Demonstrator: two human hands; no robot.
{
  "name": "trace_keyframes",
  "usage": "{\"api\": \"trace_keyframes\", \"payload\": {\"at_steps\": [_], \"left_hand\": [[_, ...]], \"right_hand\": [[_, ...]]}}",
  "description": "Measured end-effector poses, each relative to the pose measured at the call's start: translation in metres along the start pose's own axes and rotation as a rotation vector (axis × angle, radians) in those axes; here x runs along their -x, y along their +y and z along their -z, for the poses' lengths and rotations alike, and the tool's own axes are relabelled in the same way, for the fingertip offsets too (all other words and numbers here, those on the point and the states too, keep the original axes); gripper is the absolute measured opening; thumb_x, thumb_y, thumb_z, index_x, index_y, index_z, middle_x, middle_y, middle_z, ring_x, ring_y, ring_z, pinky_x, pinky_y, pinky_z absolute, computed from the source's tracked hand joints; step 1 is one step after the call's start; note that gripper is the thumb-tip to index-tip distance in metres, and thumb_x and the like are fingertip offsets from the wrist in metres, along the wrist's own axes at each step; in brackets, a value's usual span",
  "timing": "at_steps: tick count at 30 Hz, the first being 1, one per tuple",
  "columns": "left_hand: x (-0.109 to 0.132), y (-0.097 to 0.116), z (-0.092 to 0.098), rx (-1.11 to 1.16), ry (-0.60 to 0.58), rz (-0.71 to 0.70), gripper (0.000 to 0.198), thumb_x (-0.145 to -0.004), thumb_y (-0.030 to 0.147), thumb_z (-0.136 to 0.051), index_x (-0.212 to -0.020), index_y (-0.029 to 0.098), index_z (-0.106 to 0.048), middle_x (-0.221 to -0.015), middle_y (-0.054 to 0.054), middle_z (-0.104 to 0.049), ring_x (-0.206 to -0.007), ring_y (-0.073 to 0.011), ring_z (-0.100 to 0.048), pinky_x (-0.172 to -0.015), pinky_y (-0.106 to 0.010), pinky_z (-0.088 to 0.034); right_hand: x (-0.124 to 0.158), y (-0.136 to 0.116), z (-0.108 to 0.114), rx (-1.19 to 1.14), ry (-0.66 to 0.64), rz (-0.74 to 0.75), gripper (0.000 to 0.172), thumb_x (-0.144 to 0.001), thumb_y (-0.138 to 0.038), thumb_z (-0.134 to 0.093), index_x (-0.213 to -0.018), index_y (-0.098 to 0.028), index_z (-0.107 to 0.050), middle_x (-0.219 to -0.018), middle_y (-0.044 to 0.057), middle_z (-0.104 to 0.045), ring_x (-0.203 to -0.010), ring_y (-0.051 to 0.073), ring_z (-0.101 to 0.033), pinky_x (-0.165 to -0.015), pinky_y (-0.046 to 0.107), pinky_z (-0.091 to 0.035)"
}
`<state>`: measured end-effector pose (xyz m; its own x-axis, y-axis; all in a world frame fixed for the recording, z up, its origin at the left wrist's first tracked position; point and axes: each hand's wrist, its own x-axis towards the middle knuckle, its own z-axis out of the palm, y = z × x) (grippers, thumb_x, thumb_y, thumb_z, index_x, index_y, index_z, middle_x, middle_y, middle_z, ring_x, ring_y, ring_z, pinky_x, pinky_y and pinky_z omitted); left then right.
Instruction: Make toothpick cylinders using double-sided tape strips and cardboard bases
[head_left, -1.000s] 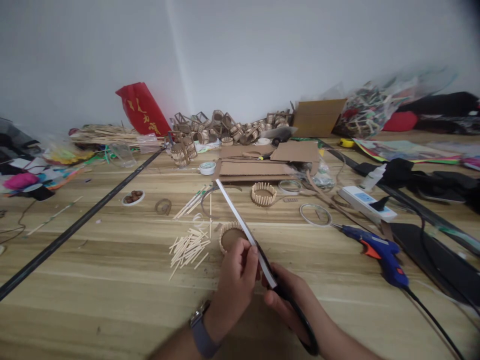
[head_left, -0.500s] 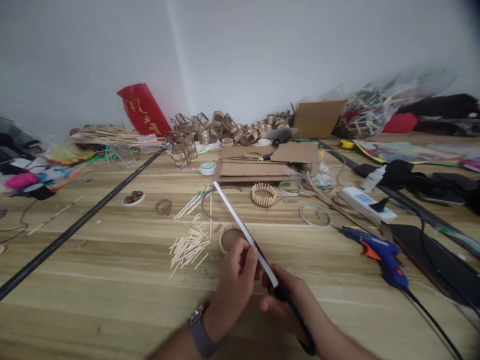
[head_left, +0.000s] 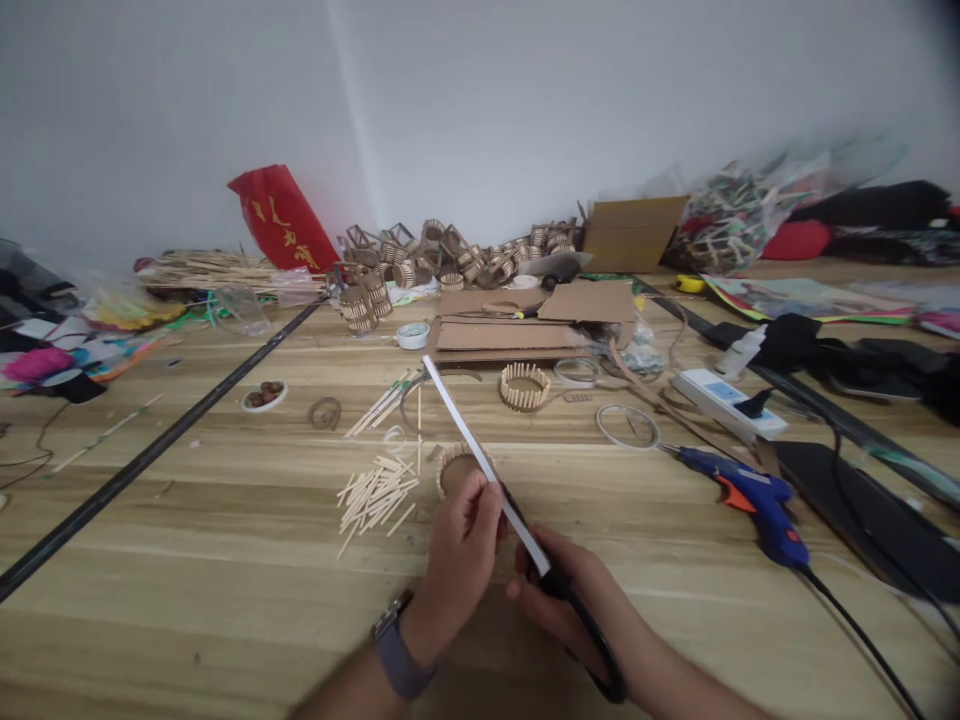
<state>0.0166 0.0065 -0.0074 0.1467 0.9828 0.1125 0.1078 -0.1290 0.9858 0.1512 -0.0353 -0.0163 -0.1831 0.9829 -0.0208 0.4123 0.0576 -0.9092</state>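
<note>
My left hand [head_left: 461,550], with a watch on its wrist, pinches a long narrow white strip [head_left: 456,418] between thumb and fingers. The strip slants away toward the far left, and its near end meets the scissors. My right hand [head_left: 589,585] is closed around the black-handled scissors [head_left: 596,640]; their blades are mostly hidden behind the strip. Just beyond my left hand lies a ring of short sticks on a round brown base [head_left: 450,470], partly covered by the fingers. A pile of short wooden sticks [head_left: 375,500] is to its left.
A blue glue gun [head_left: 750,495] lies at the right, near a white power strip [head_left: 727,402]. Another stick ring [head_left: 523,388] and cardboard sheets [head_left: 510,338] are farther back. A bowl of brown balls [head_left: 264,397] sits left. Small stick-sided baskets [head_left: 450,255] are heaped along the wall.
Both hands, with the strip and scissors, have shifted slightly left in the view. The whole scene has also moved a little left and up. Both grips stay the same.
</note>
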Motion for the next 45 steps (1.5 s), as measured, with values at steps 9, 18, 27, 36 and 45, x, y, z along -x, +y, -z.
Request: {"api": "trace_keyframes", "payload": {"at_steps": [9, 18, 27, 36, 45], "left_hand": [[-0.001, -0.004, -0.002, -0.008, -0.035, -0.001, 0.035, -0.094, 0.042, -0.039, -0.066, 0.022, -0.04, -0.055, 0.006, -0.04, -0.051, -0.0111, -0.039, -0.049, -0.024, -0.031], [0.002, -0.002, -0.002, 0.009, -0.064, -0.02, 0.035, -0.094, 0.043, -0.04, -0.066, 0.022, -0.04, -0.055, 0.006, -0.04, -0.05, -0.0107, -0.039, -0.049, -0.024, -0.031], [0.003, -0.003, -0.003, 0.014, -0.059, -0.014, 0.034, -0.095, 0.041, -0.04, -0.067, 0.022, -0.041, -0.056, 0.006, -0.04, -0.051, -0.0102, -0.039, -0.049, -0.023, -0.031], [0.007, -0.002, -0.005, -0.005, -0.087, -0.004, 0.034, -0.096, 0.04, -0.04, -0.068, 0.021, -0.04, -0.057, 0.006, -0.039, -0.052, -0.01, -0.038, -0.05, -0.022, -0.031], [0.007, -0.001, -0.005, 0.037, -0.086, -0.016, 0.034, -0.095, 0.039, -0.041, -0.067, 0.021, -0.041, -0.057, 0.006, -0.041, -0.052, -0.0099, -0.039, -0.049, -0.022, -0.03]], "right_hand": [[-0.002, -0.003, -0.002, 0.041, 0.076, 0.008, 0.008, -0.067, -0.028, -0.048, -0.069, -0.021, -0.051, -0.059, -0.003, -0.052, -0.055, 0.013, -0.048, -0.051, 0.022, -0.04], [-0.001, -0.009, 0.0, 0.09, 0.097, -0.001, 0.011, -0.068, -0.032, -0.045, -0.063, -0.022, -0.045, -0.055, -0.003, -0.048, -0.052, 0.013, -0.046, -0.049, 0.023, -0.039], [-0.001, -0.001, -0.003, 0.081, 0.123, 0.101, 0.011, -0.071, -0.031, -0.049, -0.066, -0.021, -0.048, -0.057, -0.002, -0.055, -0.053, 0.013, -0.05, -0.05, 0.022, -0.042], [-0.001, -0.006, 0.0, 0.055, 0.114, 0.072, 0.008, -0.069, -0.027, -0.048, -0.069, -0.021, -0.052, -0.061, 0.0, -0.061, -0.056, 0.015, -0.056, -0.052, 0.023, -0.045], [0.0, -0.007, -0.001, 0.094, 0.143, 0.066, 0.011, -0.073, -0.031, -0.048, -0.068, -0.021, -0.052, -0.06, 0.0, -0.062, -0.054, 0.016, -0.057, -0.053, 0.024, -0.047]]}}
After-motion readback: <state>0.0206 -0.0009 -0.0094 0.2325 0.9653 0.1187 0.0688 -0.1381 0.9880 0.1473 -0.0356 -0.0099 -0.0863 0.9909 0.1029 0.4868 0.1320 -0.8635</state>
